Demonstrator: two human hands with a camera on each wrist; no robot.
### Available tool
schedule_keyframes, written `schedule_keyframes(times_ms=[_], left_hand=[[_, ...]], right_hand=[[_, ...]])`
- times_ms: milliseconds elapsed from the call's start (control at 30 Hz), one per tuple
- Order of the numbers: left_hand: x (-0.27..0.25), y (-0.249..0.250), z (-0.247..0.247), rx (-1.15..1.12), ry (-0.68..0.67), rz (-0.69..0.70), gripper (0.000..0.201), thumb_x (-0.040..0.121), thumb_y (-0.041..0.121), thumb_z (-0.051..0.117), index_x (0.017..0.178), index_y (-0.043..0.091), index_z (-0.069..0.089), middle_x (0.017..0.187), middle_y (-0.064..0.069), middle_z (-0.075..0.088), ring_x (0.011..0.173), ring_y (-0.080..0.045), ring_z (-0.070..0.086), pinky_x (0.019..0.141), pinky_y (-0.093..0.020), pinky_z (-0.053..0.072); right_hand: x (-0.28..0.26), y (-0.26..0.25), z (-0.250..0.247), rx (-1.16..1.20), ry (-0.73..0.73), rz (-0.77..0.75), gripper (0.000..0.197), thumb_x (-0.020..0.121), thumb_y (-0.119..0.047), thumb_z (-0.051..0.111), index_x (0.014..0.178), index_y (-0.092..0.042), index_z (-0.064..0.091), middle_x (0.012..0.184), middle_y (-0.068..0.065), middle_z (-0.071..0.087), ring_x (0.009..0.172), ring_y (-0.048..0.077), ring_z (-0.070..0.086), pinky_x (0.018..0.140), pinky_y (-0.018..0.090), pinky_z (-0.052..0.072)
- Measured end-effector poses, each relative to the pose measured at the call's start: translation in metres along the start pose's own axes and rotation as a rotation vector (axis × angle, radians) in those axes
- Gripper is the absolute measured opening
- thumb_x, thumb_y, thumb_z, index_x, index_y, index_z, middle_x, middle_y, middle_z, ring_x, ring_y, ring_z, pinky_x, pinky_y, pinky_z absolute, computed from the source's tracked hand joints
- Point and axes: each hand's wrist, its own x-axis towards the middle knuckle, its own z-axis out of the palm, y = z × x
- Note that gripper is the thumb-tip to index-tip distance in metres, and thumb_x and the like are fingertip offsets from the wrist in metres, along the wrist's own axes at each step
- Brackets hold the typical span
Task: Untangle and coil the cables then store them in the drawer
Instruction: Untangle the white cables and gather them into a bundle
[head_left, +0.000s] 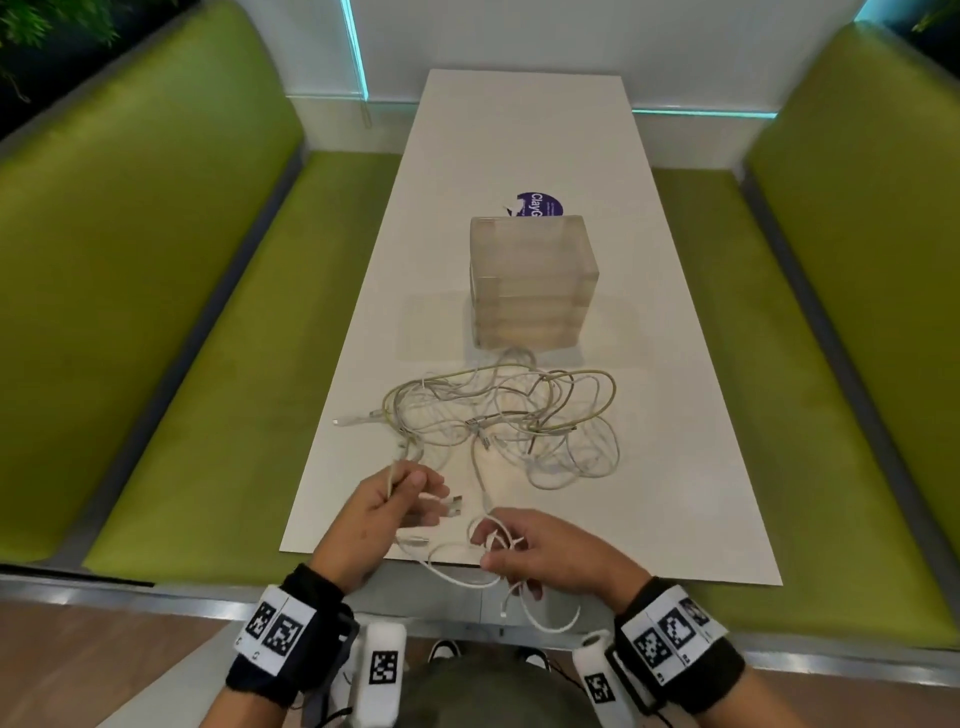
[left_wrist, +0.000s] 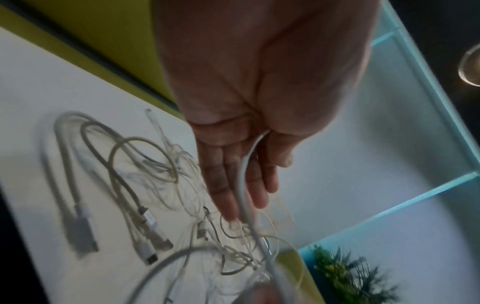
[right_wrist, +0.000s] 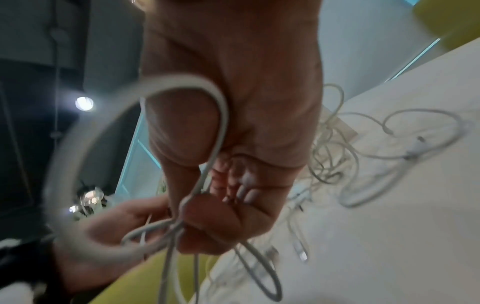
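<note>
A tangle of white and yellowish cables (head_left: 509, 415) lies on the white table (head_left: 519, 130), in front of a translucent drawer unit (head_left: 532, 280) whose drawers look closed. My left hand (head_left: 402, 501) pinches a white cable near its USB plug (head_left: 454, 506), and the cable (left_wrist: 242, 185) runs out along its fingers. Over the table's near edge, my right hand (head_left: 524, 551) grips a few loops of white cable (right_wrist: 223, 115); one loop hangs below the edge. The tangle (left_wrist: 155, 185) (right_wrist: 363, 154) also shows in both wrist views.
Green benches (head_left: 156, 312) (head_left: 857, 312) run along both sides of the table. A purple sticker (head_left: 540, 205) lies behind the drawer unit. A plant (left_wrist: 345, 273) stands off the table's side.
</note>
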Motion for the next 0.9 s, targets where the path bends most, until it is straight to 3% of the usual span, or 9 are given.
schedule_keyframes(times_ms=[33,100,167,233,333,467,533,667,900], left_hand=[[-0.002,-0.002,-0.004,-0.037,0.012,-0.021,0.023,0.098,0.016,0.044,0.101,-0.001,0.059,0.078,-0.013,0.065,0.057,-0.021,0.064,0.055,-0.026,0.054],[-0.005,-0.005,-0.009,-0.091,0.046,-0.044,0.027,0.092,0.024,0.051,0.103,0.001,0.058,0.06,-0.006,0.049,0.037,-0.012,0.039,0.037,-0.02,0.031],[-0.008,-0.007,-0.013,-0.107,0.098,-0.042,0.036,0.085,0.033,0.056,0.105,0.003,0.059,0.055,0.0,0.033,0.04,-0.009,0.022,0.04,-0.023,0.015],[-0.01,-0.01,-0.018,-0.122,0.148,-0.02,0.034,0.083,0.035,0.057,0.104,0.008,0.061,0.055,0.005,0.028,0.045,-0.009,0.019,0.041,-0.023,0.014],[-0.013,-0.01,-0.023,-0.217,0.187,-0.019,0.025,0.086,0.035,0.054,0.101,0.017,0.065,0.059,0.007,0.025,0.049,-0.007,0.017,0.043,-0.019,0.015],[-0.019,-0.008,-0.029,-0.258,0.212,0.042,0.029,0.086,0.043,0.052,0.082,0.017,0.063,0.06,0.007,0.025,0.05,-0.007,0.018,0.045,-0.02,0.017],[-0.021,-0.008,-0.027,-0.265,0.217,0.073,0.029,0.085,0.043,0.052,0.077,0.018,0.063,0.057,0.007,0.025,0.049,-0.006,0.019,0.046,-0.02,0.017],[-0.022,-0.005,-0.026,-0.324,0.245,0.082,0.029,0.09,0.031,0.044,0.079,0.017,0.066,0.057,0.006,0.028,0.048,-0.006,0.02,0.046,-0.022,0.016],[-0.019,-0.002,-0.031,-0.347,0.276,0.112,0.026,0.084,0.038,0.052,0.083,0.019,0.07,0.056,0.004,0.04,0.046,-0.006,0.028,0.045,-0.019,0.023]], right_hand=[[0.002,0.005,0.008,-0.039,-0.015,0.044,0.018,0.092,-0.029,0.057,0.108,-0.02,0.058,0.084,-0.003,0.058,0.069,0.015,0.06,0.057,0.032,0.053],[0.004,0.01,0.02,-0.142,-0.066,0.133,0.025,0.097,-0.033,0.049,0.111,-0.014,0.057,0.09,0.0,0.058,0.075,0.021,0.062,0.062,0.033,0.056],[0.006,0.016,0.027,-0.175,-0.164,0.2,0.031,0.099,-0.035,0.043,0.117,-0.012,0.055,0.1,0.007,0.059,0.086,0.033,0.065,0.067,0.036,0.057],[0.007,0.019,0.028,-0.182,-0.243,0.24,0.034,0.1,-0.032,0.042,0.127,-0.015,0.052,0.11,0.011,0.059,0.094,0.033,0.064,0.074,0.039,0.058],[0.008,0.021,0.026,-0.231,-0.267,0.248,0.041,0.098,-0.023,0.045,0.139,-0.022,0.045,0.117,0.009,0.059,0.092,0.024,0.059,0.083,0.042,0.057],[0.016,0.016,0.022,-0.484,-0.189,0.2,0.053,0.097,-0.021,0.049,0.147,-0.027,0.032,0.137,0.01,0.052,0.113,0.03,0.054,0.096,0.031,0.04],[0.019,0.011,0.018,-0.529,-0.158,0.169,0.048,0.096,-0.016,0.049,0.142,-0.025,0.042,0.133,0.009,0.057,0.117,0.026,0.053,0.095,0.029,0.038],[0.032,0.001,0.011,-0.564,-0.023,0.076,0.038,0.094,-0.006,0.047,0.127,-0.019,0.059,0.114,0.006,0.064,0.105,0.02,0.058,0.082,0.025,0.04],[0.089,-0.017,0.039,-0.549,0.03,-0.031,0.023,0.09,-0.016,0.059,0.112,-0.013,0.06,0.109,0.013,0.055,0.101,0.029,0.056,0.087,0.036,0.045]])
